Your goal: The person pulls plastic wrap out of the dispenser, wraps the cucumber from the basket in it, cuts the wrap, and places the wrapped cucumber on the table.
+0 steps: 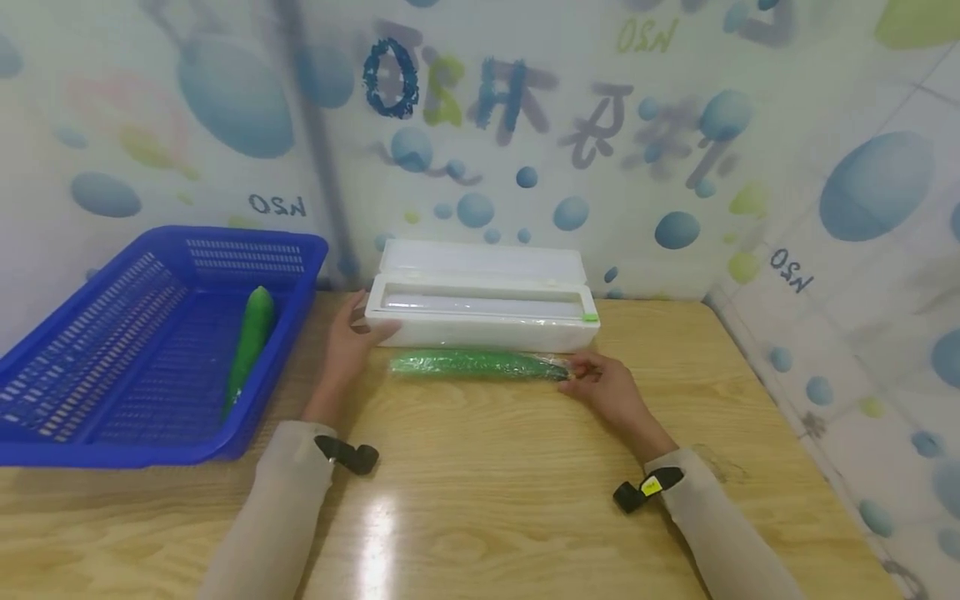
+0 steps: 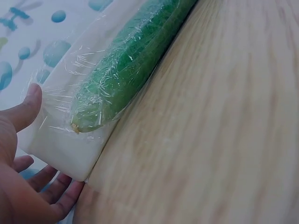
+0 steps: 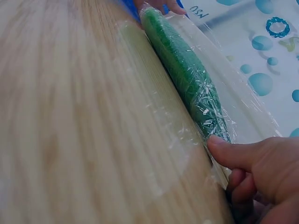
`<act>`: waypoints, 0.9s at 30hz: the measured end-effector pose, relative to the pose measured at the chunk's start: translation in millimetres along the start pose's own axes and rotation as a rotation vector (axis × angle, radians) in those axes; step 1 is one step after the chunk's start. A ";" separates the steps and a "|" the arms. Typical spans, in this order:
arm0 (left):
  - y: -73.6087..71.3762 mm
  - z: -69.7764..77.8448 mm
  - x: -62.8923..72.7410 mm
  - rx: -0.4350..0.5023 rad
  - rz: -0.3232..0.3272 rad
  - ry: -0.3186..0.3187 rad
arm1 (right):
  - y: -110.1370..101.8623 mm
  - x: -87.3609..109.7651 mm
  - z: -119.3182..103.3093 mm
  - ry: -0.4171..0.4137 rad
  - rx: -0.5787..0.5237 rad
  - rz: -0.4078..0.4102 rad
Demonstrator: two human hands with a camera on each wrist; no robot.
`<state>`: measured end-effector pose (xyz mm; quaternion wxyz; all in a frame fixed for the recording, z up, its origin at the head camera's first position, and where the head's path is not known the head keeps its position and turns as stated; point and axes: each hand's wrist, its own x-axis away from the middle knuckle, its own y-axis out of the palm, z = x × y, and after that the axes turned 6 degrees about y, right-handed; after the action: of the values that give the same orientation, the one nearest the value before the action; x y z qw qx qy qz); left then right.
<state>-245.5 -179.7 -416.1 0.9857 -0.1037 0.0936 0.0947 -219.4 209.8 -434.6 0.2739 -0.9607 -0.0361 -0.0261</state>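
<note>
A long green cucumber point(image 1: 472, 363) wrapped in clear plastic wrap point(image 3: 180, 133) lies along the front of a white plastic wrap dispenser point(image 1: 480, 333). My right hand point(image 1: 611, 392) pinches the wrap at the cucumber's right end, thumb on top and fingers curled beneath. At the dispenser's left end is my left hand point(image 1: 348, 337), its thumb and fingers spread about the corner, fingertips right at the lower edge in the left wrist view. The dispenser's lid point(image 1: 483, 260) is raised, and a roll of wrap point(image 1: 480, 306) shows inside.
To the left stands a blue perforated basket point(image 1: 142, 454) with another green cucumber point(image 1: 251, 342) inside. Behind the dispenser rises a wall point(image 1: 480, 167) patterned with blue bubbles, and a second wall borders the wooden table point(image 1: 480, 500) on the right.
</note>
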 end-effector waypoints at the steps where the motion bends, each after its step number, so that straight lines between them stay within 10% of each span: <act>1: 0.3 -0.1 -0.7 0.014 -0.002 -0.010 | 0.5 0.3 -0.3 -0.003 0.016 0.011; 21: -7.6 8.6 2.0 0.188 -0.104 -0.118 | 0.7 9.4 6.2 -0.129 0.130 -0.015; 27: -22.2 12.6 5.9 0.347 -0.132 -0.268 | -3.0 17.0 6.3 -0.140 0.147 -0.047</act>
<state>-233.1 -197.2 -401.0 0.9964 0.0747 -0.0304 0.0256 -202.5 216.5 -437.2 0.3397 -0.9364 -0.0796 0.0372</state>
